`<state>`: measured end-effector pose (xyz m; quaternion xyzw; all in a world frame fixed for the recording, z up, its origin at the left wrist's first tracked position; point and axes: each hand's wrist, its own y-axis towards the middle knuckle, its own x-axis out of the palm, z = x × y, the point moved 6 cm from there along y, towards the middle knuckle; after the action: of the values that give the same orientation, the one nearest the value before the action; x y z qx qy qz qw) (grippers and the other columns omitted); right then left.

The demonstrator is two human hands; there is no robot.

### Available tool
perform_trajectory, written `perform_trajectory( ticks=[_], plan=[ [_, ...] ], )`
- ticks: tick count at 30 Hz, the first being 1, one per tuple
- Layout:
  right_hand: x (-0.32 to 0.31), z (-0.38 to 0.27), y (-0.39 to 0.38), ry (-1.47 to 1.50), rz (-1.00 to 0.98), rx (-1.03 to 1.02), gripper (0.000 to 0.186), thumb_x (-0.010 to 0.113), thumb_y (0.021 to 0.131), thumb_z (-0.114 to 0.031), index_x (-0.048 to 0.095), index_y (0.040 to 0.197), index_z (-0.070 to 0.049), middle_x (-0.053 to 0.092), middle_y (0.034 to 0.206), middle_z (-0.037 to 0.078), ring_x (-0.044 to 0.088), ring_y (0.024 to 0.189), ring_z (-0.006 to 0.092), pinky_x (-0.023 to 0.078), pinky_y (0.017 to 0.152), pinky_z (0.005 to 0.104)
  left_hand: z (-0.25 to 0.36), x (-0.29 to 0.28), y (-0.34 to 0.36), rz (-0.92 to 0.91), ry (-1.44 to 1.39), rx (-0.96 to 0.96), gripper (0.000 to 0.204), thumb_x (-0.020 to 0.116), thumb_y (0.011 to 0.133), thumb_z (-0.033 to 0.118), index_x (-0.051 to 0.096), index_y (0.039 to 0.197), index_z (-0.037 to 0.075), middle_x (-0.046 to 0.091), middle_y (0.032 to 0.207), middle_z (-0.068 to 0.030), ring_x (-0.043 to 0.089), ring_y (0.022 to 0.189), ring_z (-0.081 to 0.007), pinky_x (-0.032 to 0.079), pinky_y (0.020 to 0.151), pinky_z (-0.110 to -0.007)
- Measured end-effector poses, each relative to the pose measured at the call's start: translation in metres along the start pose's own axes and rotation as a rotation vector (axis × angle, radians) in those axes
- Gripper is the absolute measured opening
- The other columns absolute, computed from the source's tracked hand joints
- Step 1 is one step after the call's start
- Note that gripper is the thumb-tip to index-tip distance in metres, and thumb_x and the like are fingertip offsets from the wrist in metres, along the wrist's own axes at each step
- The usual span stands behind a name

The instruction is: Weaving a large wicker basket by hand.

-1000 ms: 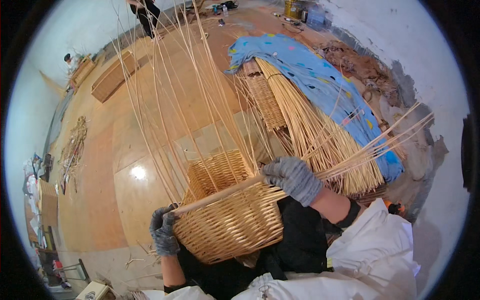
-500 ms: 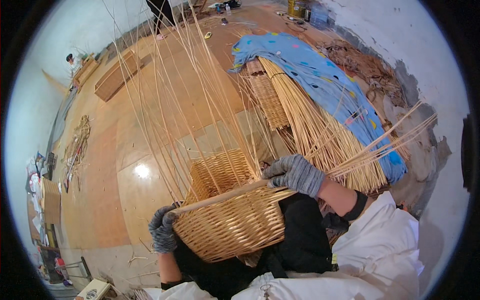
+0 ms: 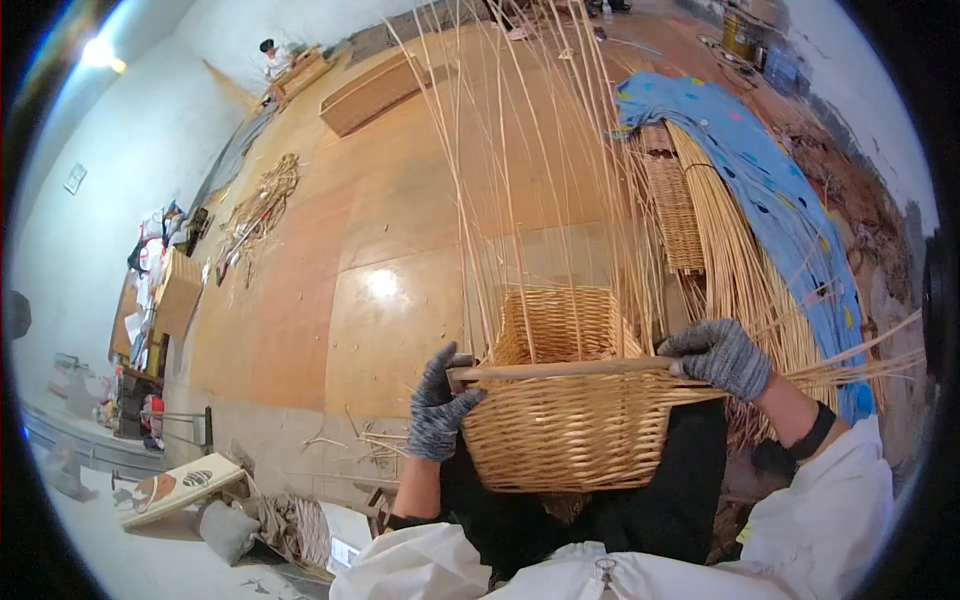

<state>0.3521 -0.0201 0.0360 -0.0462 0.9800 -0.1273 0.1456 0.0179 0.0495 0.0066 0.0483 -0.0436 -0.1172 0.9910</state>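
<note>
A partly woven wicker basket (image 3: 565, 430) rests on my lap, its tall uprights rising from the far and side walls. Along its near rim lies a straight wooden stick (image 3: 565, 369). My gloved left hand (image 3: 440, 405) curls round the stick's left end, thumb against the basket's front and fingers pointing up. At the right corner, my gloved right hand (image 3: 725, 358) is closed over the stick's other end, fingertips on the rim. Several loose willow rods (image 3: 850, 372) stick out to the right from beneath that hand.
A bundle of peeled willow rods (image 3: 735, 235) lies at the right under a blue spotted cloth (image 3: 745, 130), beside a woven wicker panel (image 3: 675, 215). A long wooden box (image 3: 375, 95) stands on the far floor. Another person (image 3: 275, 62) sits at the far left. Offcuts (image 3: 385, 440) lie at the lower left.
My view has turned to the left, so the room slides right in the picture. The basket's near rim looks more level. My left hand's fingers are more extended; the right keeps its hold.
</note>
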Motion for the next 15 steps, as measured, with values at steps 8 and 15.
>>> perform_trajectory(
  ticks=[8,15],
  plan=[
    [0.003,-0.011,0.001,-0.084,-0.004,-0.096,0.025,0.068,0.065,-0.007,0.062,0.089,-0.001,0.062,0.082,0.009,0.058,0.076,0.0128,0.047,0.071,0.0249,-0.008,-0.019,0.004,0.098,0.071,-0.145,0.025,0.064,0.07,0.004,0.059,0.094,0.001,0.06,0.088,-0.0061,0.054,0.082,-0.0129,0.044,0.076,-0.025],
    [-0.003,-0.003,0.002,-0.241,-0.065,-0.144,0.027,0.069,0.065,-0.013,0.062,0.089,-0.002,0.062,0.084,0.009,0.058,0.079,0.0143,0.046,0.073,0.0272,-0.007,-0.008,0.008,0.154,0.192,-0.118,0.019,0.061,0.071,0.004,0.06,0.089,-0.001,0.061,0.085,-0.0067,0.055,0.079,-0.0129,0.044,0.073,-0.026]
  ],
)
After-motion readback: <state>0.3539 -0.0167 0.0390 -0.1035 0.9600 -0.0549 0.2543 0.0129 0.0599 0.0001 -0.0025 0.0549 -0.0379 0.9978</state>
